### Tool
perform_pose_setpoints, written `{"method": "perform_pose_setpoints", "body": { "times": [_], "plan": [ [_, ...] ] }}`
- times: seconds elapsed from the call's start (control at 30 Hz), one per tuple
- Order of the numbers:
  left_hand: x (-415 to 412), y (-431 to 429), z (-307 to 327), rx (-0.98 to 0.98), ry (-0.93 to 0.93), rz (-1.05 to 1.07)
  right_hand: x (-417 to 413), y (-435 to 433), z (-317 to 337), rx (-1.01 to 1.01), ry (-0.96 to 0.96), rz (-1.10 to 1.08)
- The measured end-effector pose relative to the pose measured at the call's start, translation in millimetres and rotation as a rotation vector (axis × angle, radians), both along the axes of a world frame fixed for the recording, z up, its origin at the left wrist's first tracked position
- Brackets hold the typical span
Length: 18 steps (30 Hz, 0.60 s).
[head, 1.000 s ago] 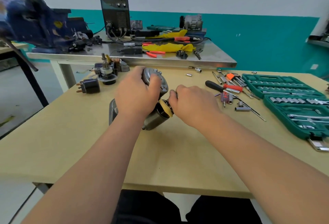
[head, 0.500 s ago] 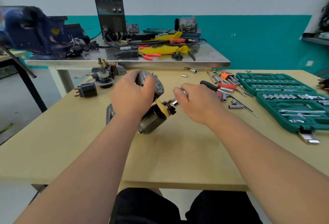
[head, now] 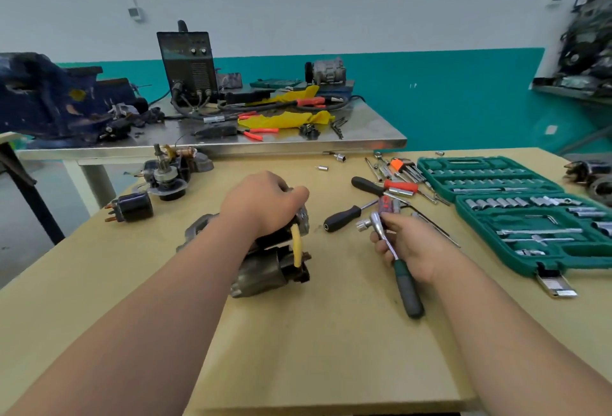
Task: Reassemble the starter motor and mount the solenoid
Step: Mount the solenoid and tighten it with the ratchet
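Starter motor (head: pixel 269 268) lies on its side near the middle of the wooden counter (head: pixel 298 366), slightly left of centre. A yellowish strip (head: pixel 295 245) runs across its right end.

Left hand (head: pixel 261 203) is on top of the motor with fingers (head: pixel 291 195) curled over the upper body, gripping it. What is under the palm is hidden.

Right hand (head: pixel 410 247) is just right of the motor, not touching it. Its fingers (head: pixel 395 222) are clenched round the neck of a ratchet (head: pixel 397 266). The chrome head points toward the far edge and the dark green handle toward the near edge. Can't tell whether the handle end touches the counter.

Elsewhere on the counter:
- A black-handled screwdriver (head: pixel 342 217) lies between the motor and the ratchet head.
- Loose tools (head: pixel 397 180), including hex keys, bits and a red-handled driver, are toward the far edge, right of centre.
- An open green socket case (head: pixel 516 217) sits along the right edge.
- A black cylindrical part with copper terminals (head: pixel 132 207) is at the left edge.
- A cluster of motor internals (head: pixel 167 174) is at the far-left corner, just behind that part.
- Two small sockets (head: pixel 339 157) lie loose near the far edge.

Behind the counter is a steel table (head: pixel 364 137) carrying a welder unit (head: pixel 188 64), cables, yellow rag (head: pixel 284 119) and orange-handled pliers (head: pixel 261 132). A blue vise (head: pixel 49 98) stands at its left end.
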State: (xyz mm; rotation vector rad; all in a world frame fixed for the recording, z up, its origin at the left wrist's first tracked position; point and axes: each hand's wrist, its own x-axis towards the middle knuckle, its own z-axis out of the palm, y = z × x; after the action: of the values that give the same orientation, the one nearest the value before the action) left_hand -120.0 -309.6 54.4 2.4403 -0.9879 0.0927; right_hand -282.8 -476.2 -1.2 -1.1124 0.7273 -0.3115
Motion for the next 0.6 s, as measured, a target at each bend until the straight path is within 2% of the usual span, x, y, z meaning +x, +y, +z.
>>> {"method": "perform_pose_setpoints", "body": {
  "times": [0.17, 0.27, 0.4, 0.5, 0.6],
  "plan": [
    [-9, -25, -9, 0.238, -0.112, -0.040, -10, -6, -2, -0.052, 0.036, 0.005],
    [-9, -28, -7, 0.331, -0.129, -0.084, -15, -5, -2, -0.026, -0.009, 0.061],
    [-27, -38, -7, 0.307, -0.392, -0.350, -12, 0, 4, 0.061, -0.149, 0.091],
    [-46, -49, -12, 0.306, -0.315, -0.506, -14, -2, 6, 0.133, -0.194, 0.122],
    [-57, -58, -13, 0.258, -0.192, -0.509, -20, -9, 6, 0.167, -0.204, 0.137]
  ]
}}
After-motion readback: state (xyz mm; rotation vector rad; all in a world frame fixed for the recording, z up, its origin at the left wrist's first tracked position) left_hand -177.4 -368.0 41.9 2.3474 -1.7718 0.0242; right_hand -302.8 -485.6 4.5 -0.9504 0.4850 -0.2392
